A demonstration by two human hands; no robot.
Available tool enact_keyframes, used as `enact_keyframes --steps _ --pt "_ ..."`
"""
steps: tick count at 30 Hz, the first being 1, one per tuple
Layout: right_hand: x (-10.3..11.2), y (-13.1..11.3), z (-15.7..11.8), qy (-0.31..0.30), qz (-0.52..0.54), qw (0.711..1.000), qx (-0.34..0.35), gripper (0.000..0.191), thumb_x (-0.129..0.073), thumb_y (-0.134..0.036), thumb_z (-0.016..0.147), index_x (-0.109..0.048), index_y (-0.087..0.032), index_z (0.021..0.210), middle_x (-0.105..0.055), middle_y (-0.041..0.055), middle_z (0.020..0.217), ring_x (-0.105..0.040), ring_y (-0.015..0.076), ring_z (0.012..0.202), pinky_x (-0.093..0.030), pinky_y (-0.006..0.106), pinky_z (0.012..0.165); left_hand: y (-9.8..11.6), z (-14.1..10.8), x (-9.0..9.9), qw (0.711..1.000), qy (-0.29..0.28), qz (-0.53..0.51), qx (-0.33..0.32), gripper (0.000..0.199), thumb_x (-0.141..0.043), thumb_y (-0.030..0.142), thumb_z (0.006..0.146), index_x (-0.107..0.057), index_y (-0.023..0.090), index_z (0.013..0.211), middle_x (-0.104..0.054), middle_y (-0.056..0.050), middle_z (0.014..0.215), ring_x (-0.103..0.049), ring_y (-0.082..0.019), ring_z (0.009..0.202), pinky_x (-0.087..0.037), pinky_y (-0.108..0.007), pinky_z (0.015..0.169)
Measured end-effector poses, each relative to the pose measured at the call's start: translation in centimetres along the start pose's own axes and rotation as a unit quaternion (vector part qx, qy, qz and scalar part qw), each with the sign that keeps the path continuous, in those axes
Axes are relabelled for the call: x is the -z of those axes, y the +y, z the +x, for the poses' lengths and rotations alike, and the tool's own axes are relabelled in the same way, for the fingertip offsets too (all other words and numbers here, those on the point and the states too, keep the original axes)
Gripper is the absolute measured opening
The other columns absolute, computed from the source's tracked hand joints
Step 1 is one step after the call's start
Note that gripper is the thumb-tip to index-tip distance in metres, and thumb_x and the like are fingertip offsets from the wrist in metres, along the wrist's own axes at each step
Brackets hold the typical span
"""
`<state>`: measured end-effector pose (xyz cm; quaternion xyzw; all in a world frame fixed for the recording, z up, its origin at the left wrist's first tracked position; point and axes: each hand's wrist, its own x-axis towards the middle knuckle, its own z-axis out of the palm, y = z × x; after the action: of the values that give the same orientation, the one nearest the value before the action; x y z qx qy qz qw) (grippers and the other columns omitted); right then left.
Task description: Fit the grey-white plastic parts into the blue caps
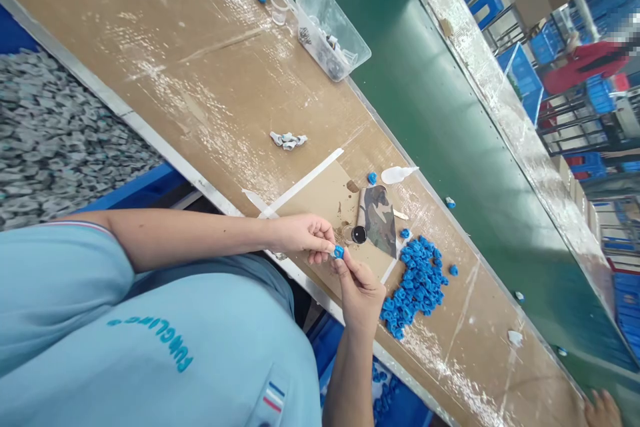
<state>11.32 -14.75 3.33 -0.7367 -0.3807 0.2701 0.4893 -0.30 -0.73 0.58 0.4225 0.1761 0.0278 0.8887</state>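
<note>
In front of me a small blue plastic part (339, 251) is pinched between my two hands. My left hand (311, 237) is closed at its left side, where a pale bit shows at the fingertips; whether that is a separate piece I cannot tell. Thumb and finger of my right hand (361, 287) grip the blue part from the right. Just beyond the fingers stands a small pot with a dark round top (359, 235), beside a folded camouflage cloth (376, 219). To the right of my right hand lies a heap of blue parts (415, 283).
Several pale grey pieces (289, 141) lie on the brown worktable (200, 107). A clear plastic box (333, 37) and a small clear cup (280, 9) stand at its far edge. A white nozzle bottle (397, 175) lies near the green conveyor belt (425, 93). Grey pieces (60, 140) fill a bin at left.
</note>
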Motion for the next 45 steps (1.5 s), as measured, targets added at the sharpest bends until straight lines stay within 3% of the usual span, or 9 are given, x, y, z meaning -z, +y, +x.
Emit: enact_keyframes --steps 9,19,26,29,32,37,40,45 --pt "0.0 -0.5 0.2 -0.006 -0.046 0.998 0.034 0.017 -0.067 -0.027 0.075 -0.074 -0.025 0.09 -0.068 -0.0005 0.064 -0.061 0.013 0.059 -0.053 0.027 0.058 0.1 0.1 0.1 1.0 -0.003 0.002 0.023 0.033 -0.074 0.037 0.069 -0.056 0.01 0.074 -0.062 0.001 0.055 -0.054 -0.007 0.045 -0.045 -0.019 0.048" --pt "0.0 0.1 0.3 -0.003 -0.04 0.999 0.017 0.017 -0.067 -0.03 0.075 -0.074 -0.023 0.089 -0.068 0.0004 0.065 -0.061 0.0135 0.06 -0.053 0.028 0.058 0.4 0.4 0.1 0.999 -0.01 0.011 0.041 0.038 -0.077 0.041 0.065 -0.056 0.01 0.073 -0.062 0.001 0.053 -0.055 -0.007 0.044 -0.045 -0.019 0.047" --pt "-0.3 0.8 -0.1 0.042 -0.016 0.999 0.021 0.022 -0.069 -0.03 0.075 -0.072 -0.019 0.093 -0.072 0.0068 0.085 -0.068 0.0181 0.078 -0.059 0.034 0.071 0.1 0.4 0.1 1.0 0.0 -0.007 -0.014 0.038 -0.078 0.039 0.065 -0.058 0.01 0.08 -0.064 0.001 0.06 -0.061 -0.009 0.056 -0.048 -0.021 0.056" --pt "-0.6 0.6 -0.6 0.073 -0.069 0.991 0.085 0.016 -0.067 -0.028 0.078 -0.072 -0.019 0.091 -0.072 0.0074 0.088 -0.069 0.0188 0.082 -0.059 0.036 0.073 -0.2 0.3 0.4 0.999 -0.004 0.011 -0.036 0.037 -0.076 0.039 0.067 -0.059 0.01 0.083 -0.066 0.0 0.063 -0.062 -0.009 0.058 -0.05 -0.022 0.06" --pt "-0.5 0.7 -1.4 0.1 -0.148 0.965 0.19 0.015 -0.066 -0.02 0.079 -0.072 -0.025 0.093 -0.073 0.005 0.089 -0.07 0.0177 0.08 -0.06 0.034 0.071 0.0 -0.2 0.6 0.994 -0.02 0.074 -0.074 0.035 -0.074 0.04 0.07 -0.063 0.011 0.087 -0.068 -0.003 0.069 -0.063 -0.011 0.062 -0.051 -0.024 0.064" --pt "0.2 1.5 -2.9 0.091 -0.209 0.909 0.349 0.054 -0.066 -0.004 0.076 -0.058 -0.033 0.121 -0.073 0.0024 0.094 -0.071 0.0179 0.076 -0.061 0.031 0.066 1.6 -1.4 0.7 0.944 -0.066 0.263 -0.186 0.02 -0.069 0.036 0.075 -0.072 0.017 0.08 -0.071 -0.009 0.082 -0.065 -0.018 0.079 -0.05 -0.026 0.077" --pt "0.4 1.4 -3.4 0.085 -0.215 0.895 0.382 0.057 -0.067 -0.005 0.076 -0.055 -0.031 0.125 -0.073 0.0021 0.096 -0.072 0.021 0.075 -0.062 0.034 0.063 2.9 -2.2 0.2 0.931 -0.103 0.295 -0.187 0.015 -0.067 0.034 0.077 -0.073 0.021 0.076 -0.071 -0.011 0.082 -0.065 -0.02 0.083 -0.05 -0.026 0.081" --pt "0.1 0.3 -3.2 0.089 -0.178 0.902 0.383 0.052 -0.064 -0.006 0.078 -0.056 -0.032 0.123 -0.074 0.0008 0.093 -0.072 0.0218 0.073 -0.062 0.035 0.058 3.8 -2.7 -0.4 0.923 -0.11 0.309 -0.202 0.007 -0.066 0.024 0.078 -0.072 0.021 0.075 -0.07 -0.009 0.079 -0.066 -0.018 0.08 -0.051 -0.024 0.078"
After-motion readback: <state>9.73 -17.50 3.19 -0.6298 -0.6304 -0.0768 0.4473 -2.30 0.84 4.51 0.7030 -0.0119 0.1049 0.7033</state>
